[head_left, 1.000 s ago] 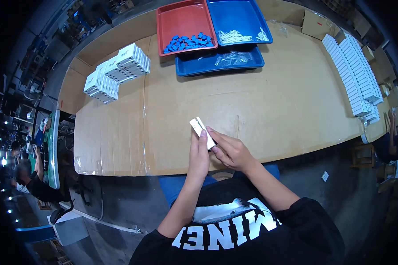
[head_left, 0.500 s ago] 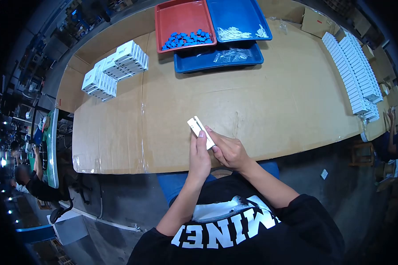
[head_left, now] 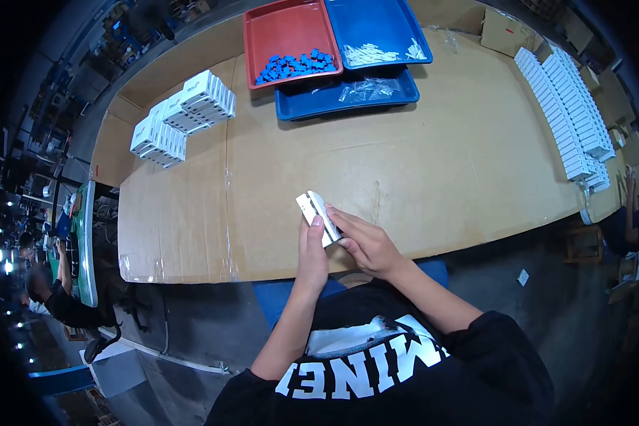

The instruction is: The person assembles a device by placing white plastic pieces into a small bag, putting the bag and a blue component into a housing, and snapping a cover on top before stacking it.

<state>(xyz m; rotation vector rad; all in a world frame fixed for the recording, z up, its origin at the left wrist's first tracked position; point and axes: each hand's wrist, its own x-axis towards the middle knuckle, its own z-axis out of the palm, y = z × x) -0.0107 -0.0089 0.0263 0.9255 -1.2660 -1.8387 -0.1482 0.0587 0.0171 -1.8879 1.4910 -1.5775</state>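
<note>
A white rectangular case (head_left: pixel 319 215) is held between my two hands over the front edge of the cardboard-covered table. My left hand (head_left: pixel 312 252) grips its left side, with the thumb lying on its face. My right hand (head_left: pixel 368 243) closes on its right side, fingers along the edge and thumb near the lower end. A dark gap runs lengthwise between two white parts of the case. Its underside is hidden by my palms.
Stacked white cases (head_left: pixel 184 110) stand at the back left; long rows of them (head_left: pixel 564 113) line the right. At the back are a red tray (head_left: pixel 289 35) of blue pieces, a blue tray (head_left: pixel 376 28) of white pieces, and a lower blue tray (head_left: pixel 312 104). Co-workers sit beyond both sides.
The case has turned slightly in my hands, and the dark gap between its parts looks wider. My left hand has shifted a little left and down. The whole view has moved slightly.
</note>
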